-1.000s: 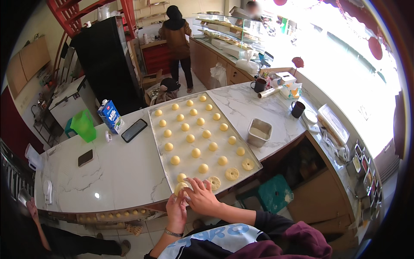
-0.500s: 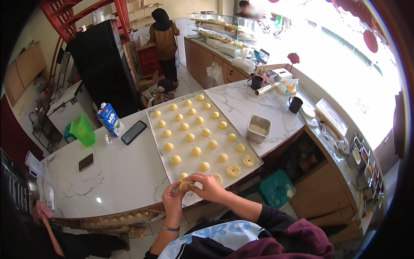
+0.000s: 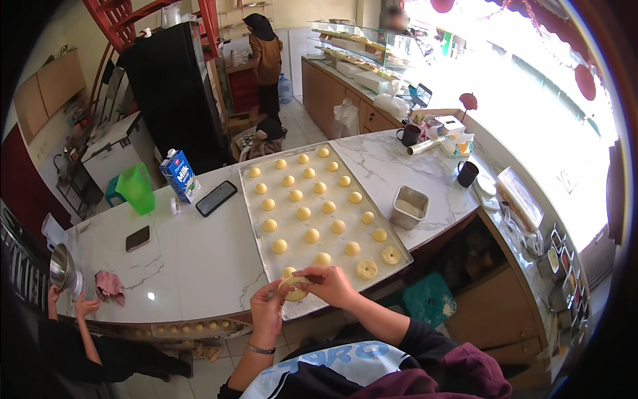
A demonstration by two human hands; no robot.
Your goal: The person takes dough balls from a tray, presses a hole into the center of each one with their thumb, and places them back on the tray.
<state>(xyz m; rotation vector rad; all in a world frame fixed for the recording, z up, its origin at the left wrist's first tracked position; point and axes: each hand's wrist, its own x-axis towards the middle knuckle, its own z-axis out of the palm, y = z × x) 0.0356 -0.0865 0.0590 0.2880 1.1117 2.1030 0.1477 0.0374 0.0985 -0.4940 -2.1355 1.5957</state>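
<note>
Both my hands are above the near edge of a floured metal tray [image 3: 300,255] and hold one pale yellow dough ring [image 3: 293,287] between them. My left hand [image 3: 267,310] grips its left side with closed fingers. On the other side, my right hand [image 3: 330,286] pinches the dough with thumb and fingers. Rows of round dough balls [image 3: 312,235] sit spaced out on the tray. Two flattened dough rounds with a hole in the middle [image 3: 366,269] lie at its near right corner. My right hand and forearm hide part of the tray's near end.
Right of the tray stands a metal tin [image 3: 405,217] with pale powder inside. To the left lie two phones [image 3: 216,199], a milk carton [image 3: 179,175] and a green jug [image 3: 136,193]. At far left, a co-worker's hands [image 3: 85,306] are near a metal bowl [image 3: 62,267] and pink cloth [image 3: 109,288].
The dough between my hands now shows as a more open ring. At far left, the pink cloth has left the co-worker's hand for the table, and a metal bowl has come into view.
</note>
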